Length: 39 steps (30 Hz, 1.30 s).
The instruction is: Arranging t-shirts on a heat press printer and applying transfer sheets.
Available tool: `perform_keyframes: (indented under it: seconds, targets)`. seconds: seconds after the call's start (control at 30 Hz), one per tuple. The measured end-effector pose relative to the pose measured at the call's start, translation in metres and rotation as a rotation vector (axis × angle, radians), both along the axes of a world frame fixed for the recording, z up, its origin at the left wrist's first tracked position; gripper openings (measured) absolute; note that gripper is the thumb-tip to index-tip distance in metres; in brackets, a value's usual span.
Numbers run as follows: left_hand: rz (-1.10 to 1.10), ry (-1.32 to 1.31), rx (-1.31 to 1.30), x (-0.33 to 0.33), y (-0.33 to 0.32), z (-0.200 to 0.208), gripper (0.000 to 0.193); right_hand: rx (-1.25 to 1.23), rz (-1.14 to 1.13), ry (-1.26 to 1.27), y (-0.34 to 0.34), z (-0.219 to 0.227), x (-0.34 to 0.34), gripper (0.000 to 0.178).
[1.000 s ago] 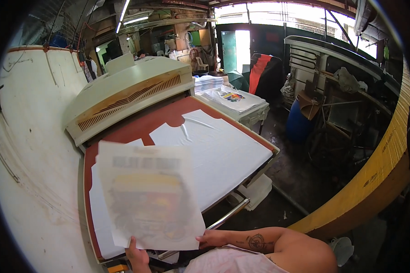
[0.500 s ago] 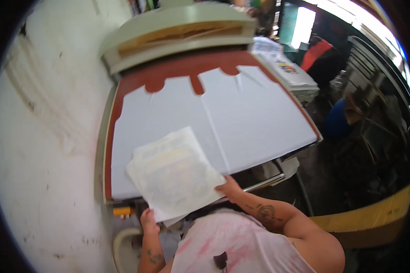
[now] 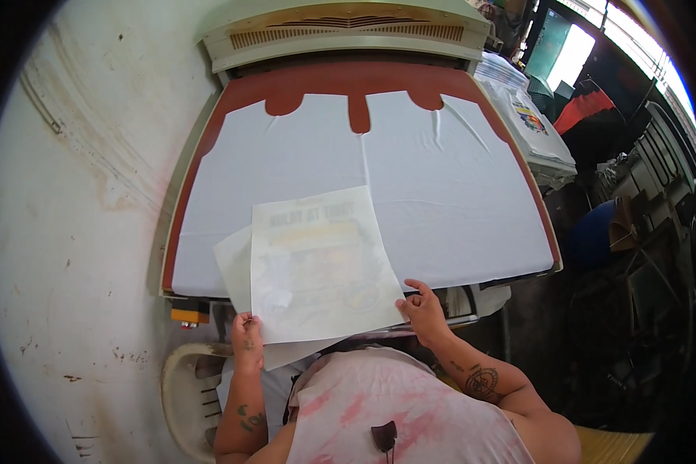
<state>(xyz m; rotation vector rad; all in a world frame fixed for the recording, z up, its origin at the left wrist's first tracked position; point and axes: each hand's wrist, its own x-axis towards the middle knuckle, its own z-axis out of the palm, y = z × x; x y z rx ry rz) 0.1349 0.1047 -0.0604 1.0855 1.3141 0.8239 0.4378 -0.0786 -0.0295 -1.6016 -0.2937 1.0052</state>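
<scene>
White cloth (image 3: 456, 201) is being spread across a red bed (image 3: 332, 75), its far edge broken by two rounded gaps and a narrow one, the red being exposed through each. Over its near edge a pale paper sheet (image 3: 321, 263) is being held, faint lettering and a picture being shown on it; whether the cloth is being touched by it cannot be told. Beneath, a second sheet (image 3: 232, 263) is being mostly covered, turned askew, its margins being revealed at left and below.

Lower left corner of the upper sheet is being pinched by the left hand (image 3: 247, 344), thumb uppermost. Near the lower right corner, the edge is being touched by the right hand (image 3: 425, 313), index finger raised; whether paper is being gripped there cannot be told.

Far end of the bed is being bordered by a vented, pale hood (image 3: 348, 35). To the right, a colourful print is being displayed on a stack of white fabric (image 3: 545, 143). At lower left, a plastic chair (image 3: 176, 394) is being partly hidden by the left forearm.
</scene>
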Motion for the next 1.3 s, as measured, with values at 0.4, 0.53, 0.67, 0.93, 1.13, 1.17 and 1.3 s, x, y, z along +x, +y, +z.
perform_keyframes:
  seconds: [0.4,0.53,0.67,0.93,1.13,1.17,1.3]
  targets:
    - [-0.313,-0.021,0.074,0.325,-0.015,-0.018,0.031,-0.111,-0.066,-0.602,-0.072,-0.023,0.29,0.014]
    - [-0.34,0.247,0.105,0.422,-0.003,-0.013,0.036,-0.21,-0.084,-0.64,-0.059,-0.038,0.366,0.019]
    - [-0.326,0.575,0.289,0.467,0.021,-0.025,0.04,-0.359,-0.135,-0.704,-0.03,-0.039,0.406,0.03]
    - [-0.337,0.694,0.286,0.503,0.023,-0.019,0.041,-0.495,-0.151,-0.678,-0.025,-0.045,0.434,0.034]
    - [-0.32,0.66,0.351,0.476,0.013,-0.007,0.039,-0.414,-0.148,-0.809,-0.033,-0.055,0.428,0.034]
    - [-0.32,0.624,0.405,0.457,0.009,-0.001,0.038,-0.352,-0.257,-1.015,-0.036,-0.059,0.418,0.034]
    - [-0.22,0.636,0.624,0.295,0.011,-0.007,0.037,-0.092,-0.051,-0.668,-0.031,-0.021,0.327,0.029]
